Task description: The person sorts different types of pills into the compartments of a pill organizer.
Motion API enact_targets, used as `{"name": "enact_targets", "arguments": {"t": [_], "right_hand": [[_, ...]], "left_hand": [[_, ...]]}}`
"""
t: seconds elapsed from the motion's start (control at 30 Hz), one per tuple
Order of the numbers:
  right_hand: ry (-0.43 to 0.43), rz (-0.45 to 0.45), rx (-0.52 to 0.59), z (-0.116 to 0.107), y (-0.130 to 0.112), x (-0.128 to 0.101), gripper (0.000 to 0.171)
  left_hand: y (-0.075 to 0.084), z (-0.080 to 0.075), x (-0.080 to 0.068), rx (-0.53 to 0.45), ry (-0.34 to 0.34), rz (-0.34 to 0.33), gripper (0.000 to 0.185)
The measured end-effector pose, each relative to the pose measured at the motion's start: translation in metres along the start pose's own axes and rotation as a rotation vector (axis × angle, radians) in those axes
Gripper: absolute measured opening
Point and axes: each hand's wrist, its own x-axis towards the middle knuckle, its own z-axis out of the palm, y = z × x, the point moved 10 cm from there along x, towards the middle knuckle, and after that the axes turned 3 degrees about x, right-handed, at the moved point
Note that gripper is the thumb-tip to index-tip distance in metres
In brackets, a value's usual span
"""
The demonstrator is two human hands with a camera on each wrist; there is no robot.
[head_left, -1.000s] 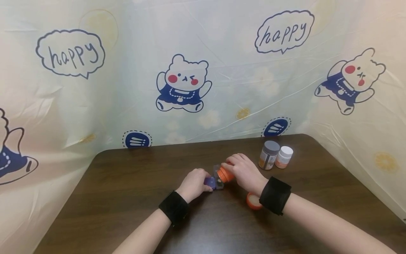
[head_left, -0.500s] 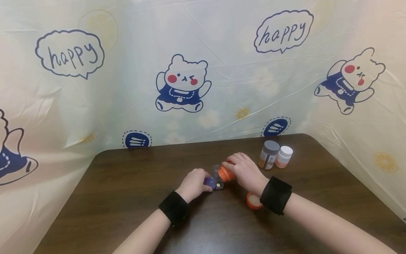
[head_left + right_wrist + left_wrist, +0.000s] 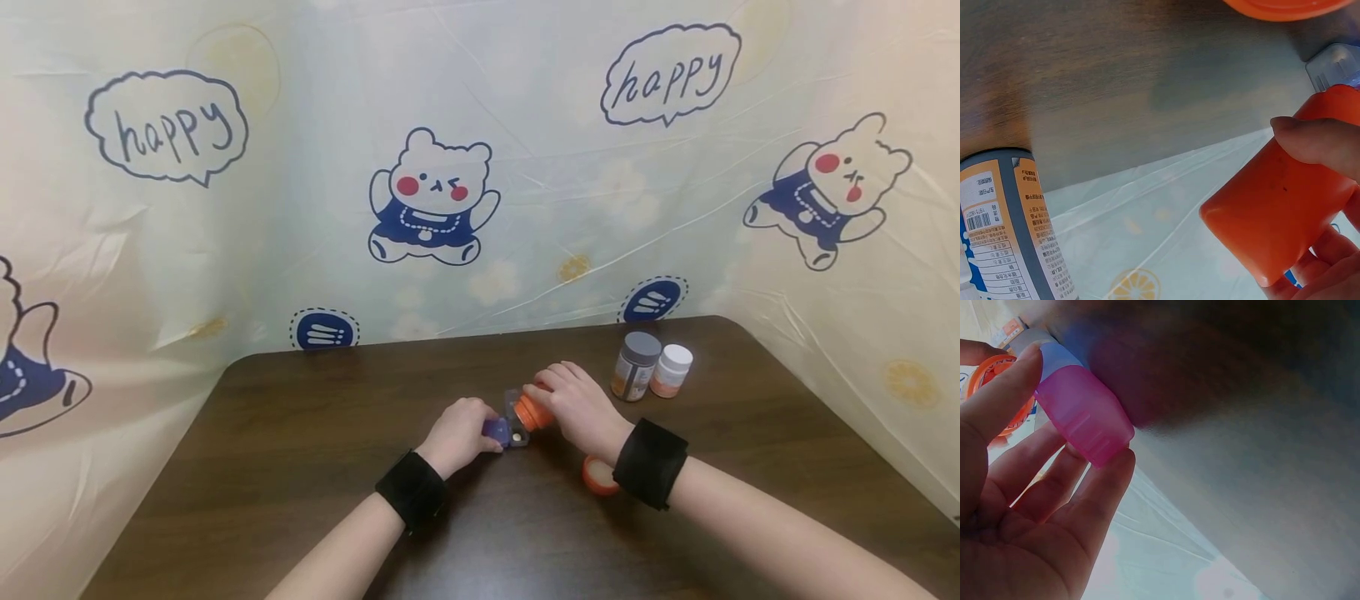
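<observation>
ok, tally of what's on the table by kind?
Bottles: 3: orange one held tipped in right hand, grey-capped, white-capped
Loose caps: 1: orange cap
Pill boxes: 1: pill box in left hand
Total: 5

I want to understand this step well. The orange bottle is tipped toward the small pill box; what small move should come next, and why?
Probably tip the orange bottle back upright. The right hand holds its mouth over the open pill box, which the left hand steadies, and something small and white, perhaps a tablet, seems to lie in the compartment already. The orange cap lies on the table nearby.
</observation>
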Motion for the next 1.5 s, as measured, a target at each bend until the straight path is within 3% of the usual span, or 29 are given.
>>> {"name": "enact_targets", "arguments": {"t": [0.33, 0.8, 1.0, 1.27, 1.5], "right_hand": [[0.045, 0.013, 0.034, -0.007, 0.002, 0.003, 0.056], [-0.002, -0.007, -0.015, 0.003, -0.003, 0.002, 0.055], [0.055, -0.001, 0.011, -0.008, 0.0, 0.003, 0.056], [0.017, -0.028, -0.046, 0.001, -0.002, 0.001, 0.054], [0.034, -0.046, -0.064, -0.001, -0.005, 0.0, 0.054]], "left_hand": [[0.0, -0.002, 0.001, 0.002, 0.011, 0.001, 0.036], [0.0, -0.002, 0.0, 0.004, 0.01, 0.003, 0.036], [0.0, -0.002, 0.0, 0.002, 0.01, -0.001, 0.035], [0.0, -0.001, 0.0, 0.004, 0.012, 0.011, 0.036], [0.002, -0.003, 0.0, 0.015, 0.021, 0.016, 0.035]]}}
